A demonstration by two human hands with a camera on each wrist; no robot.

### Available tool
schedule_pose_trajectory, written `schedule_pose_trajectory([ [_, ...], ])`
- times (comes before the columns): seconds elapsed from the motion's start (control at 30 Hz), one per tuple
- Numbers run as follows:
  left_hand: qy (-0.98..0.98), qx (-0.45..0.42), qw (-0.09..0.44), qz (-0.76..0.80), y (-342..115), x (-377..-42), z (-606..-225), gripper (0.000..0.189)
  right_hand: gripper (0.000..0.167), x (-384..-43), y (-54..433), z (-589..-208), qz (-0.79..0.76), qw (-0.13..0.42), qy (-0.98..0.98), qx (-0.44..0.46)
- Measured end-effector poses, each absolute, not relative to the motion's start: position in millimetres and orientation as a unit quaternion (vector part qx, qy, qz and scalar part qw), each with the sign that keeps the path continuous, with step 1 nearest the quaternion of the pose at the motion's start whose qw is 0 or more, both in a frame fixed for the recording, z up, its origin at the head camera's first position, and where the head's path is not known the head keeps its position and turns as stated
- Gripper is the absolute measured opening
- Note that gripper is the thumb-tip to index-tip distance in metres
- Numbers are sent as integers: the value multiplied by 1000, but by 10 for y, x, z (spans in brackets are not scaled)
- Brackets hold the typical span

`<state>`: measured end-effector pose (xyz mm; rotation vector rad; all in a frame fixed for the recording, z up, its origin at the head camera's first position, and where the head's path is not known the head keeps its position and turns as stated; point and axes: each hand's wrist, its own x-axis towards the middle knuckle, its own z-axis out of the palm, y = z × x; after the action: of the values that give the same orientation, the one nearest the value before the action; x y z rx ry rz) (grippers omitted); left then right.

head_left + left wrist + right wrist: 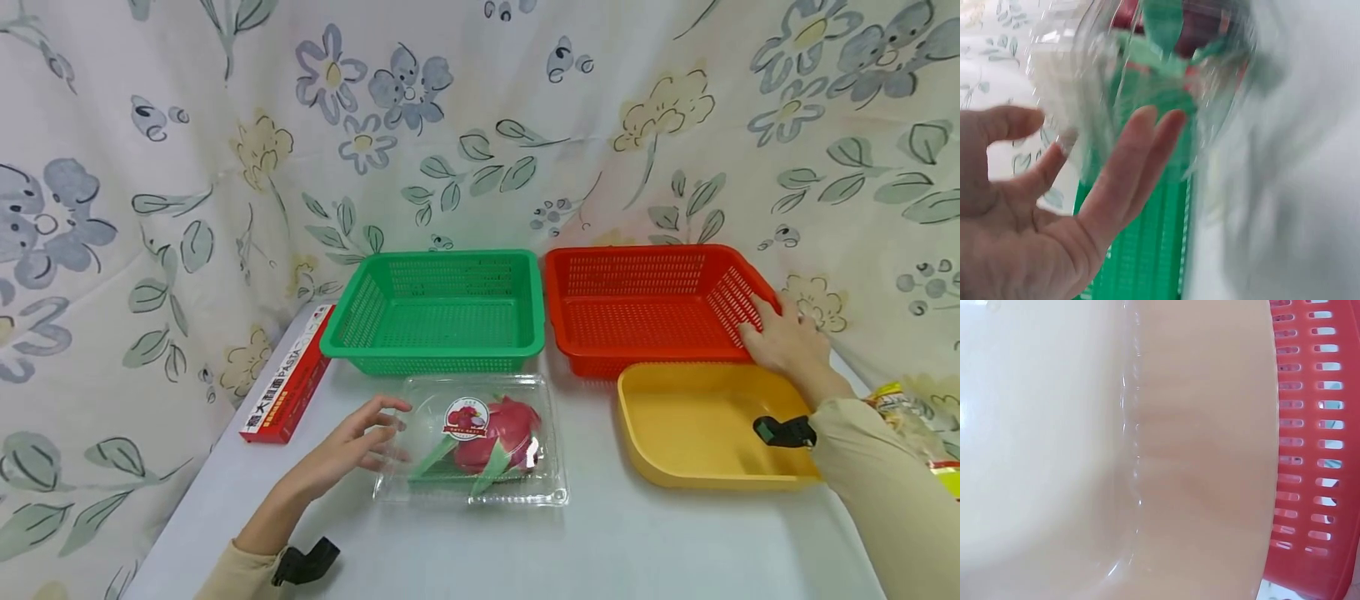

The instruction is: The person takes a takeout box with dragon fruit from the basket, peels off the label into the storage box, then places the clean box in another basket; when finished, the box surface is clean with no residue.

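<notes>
A clear plastic clamshell box [427, 408] with a round fruit sticker lies on the white table. Inside it sits a pink dragon fruit [510, 429] with green leaf tips. At the box's left side is my left hand [356, 437], its fingertips right at the clear wall; the left wrist view shows thumb and fingers [1119, 162] spread apart. My right hand [791, 337] grips the right rim of the red basket [637, 308], fingers on both sides of it. Only a sliver of that hand shows at the right wrist view's lower right corner.
A green basket [435, 362] stands behind the box, left of the red one. A yellow tray [675, 481] sits in front of the red basket. A red and white pasta box [288, 375] lies far left. A clear food bag [903, 417] is beyond the right forearm.
</notes>
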<state>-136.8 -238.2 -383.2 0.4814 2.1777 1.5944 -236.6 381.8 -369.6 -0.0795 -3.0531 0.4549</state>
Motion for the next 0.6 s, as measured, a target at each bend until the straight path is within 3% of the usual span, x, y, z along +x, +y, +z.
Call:
schedule_pose_trajectory([
  [0.17,814,173,181,525,-2431,-1373,-3870,49,66,-2367,3793,-3688,148,32,-988,-24],
  [0.4,844,208,60,492,-2338,-1369,-4091,60,67,-2383,3777,-3709,156,42,-987,-24],
  [0.6,836,229,15,499,-2231,-1374,-4201,60,67,-2387,3800,-3696,155,61,-986,-12],
])
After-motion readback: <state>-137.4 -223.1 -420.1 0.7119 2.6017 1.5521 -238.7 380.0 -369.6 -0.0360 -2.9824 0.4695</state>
